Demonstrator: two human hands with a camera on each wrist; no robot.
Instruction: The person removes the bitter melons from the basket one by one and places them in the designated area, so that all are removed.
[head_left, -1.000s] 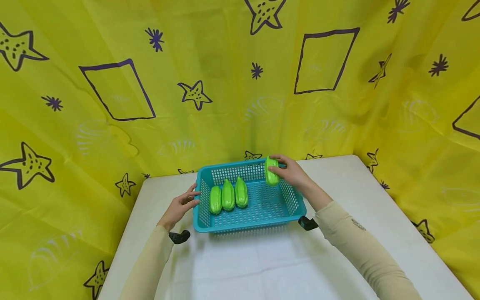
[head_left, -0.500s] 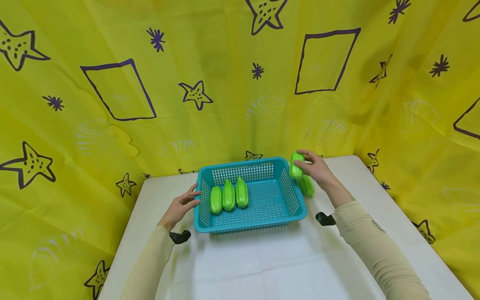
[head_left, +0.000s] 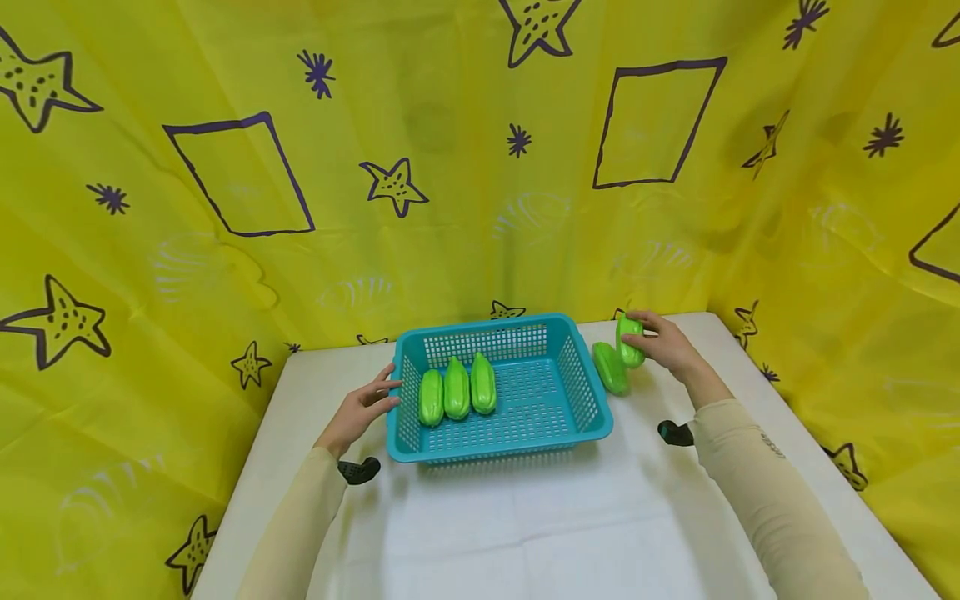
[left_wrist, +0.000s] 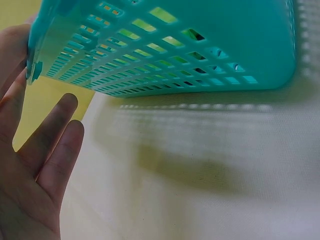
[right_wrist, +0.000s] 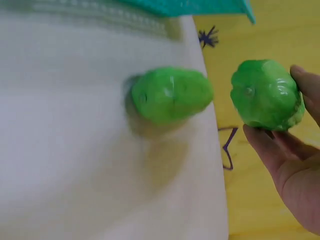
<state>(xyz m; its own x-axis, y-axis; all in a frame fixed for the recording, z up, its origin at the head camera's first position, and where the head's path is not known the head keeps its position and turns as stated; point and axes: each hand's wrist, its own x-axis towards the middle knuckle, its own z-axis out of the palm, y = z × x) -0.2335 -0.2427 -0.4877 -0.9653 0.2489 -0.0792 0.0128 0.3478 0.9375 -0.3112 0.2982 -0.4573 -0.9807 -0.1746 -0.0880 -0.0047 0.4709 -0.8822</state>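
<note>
My right hand [head_left: 670, 346] holds a bright green, ridged gourd-like vegetable [head_left: 628, 340] above the table, right of the turquoise basket [head_left: 498, 450]. In the right wrist view, thumb and fingers grip the held gourd [right_wrist: 267, 95] from its sides, its blunt end toward the camera. A second such gourd [head_left: 611, 368] lies on the table just outside the basket's right wall. Inside the basket, three more gourds [head_left: 457, 389] lie side by side in the left half. My left hand [head_left: 358, 417] rests at the basket's left rim, fingers loosely extended; in the left wrist view two fingers [left_wrist: 62, 155] stand apart from the wall.
The basket stands on a white-covered table [head_left: 517, 533]. A yellow curtain [head_left: 465, 250] with dark star drawings hangs close behind the table and along both sides. Dark devices sit at both wrists.
My right hand has carried a gourd up out of the basket, over the right rim and outward to the right, then lower beside the other gourd. The left hand has stayed at the rim.
</note>
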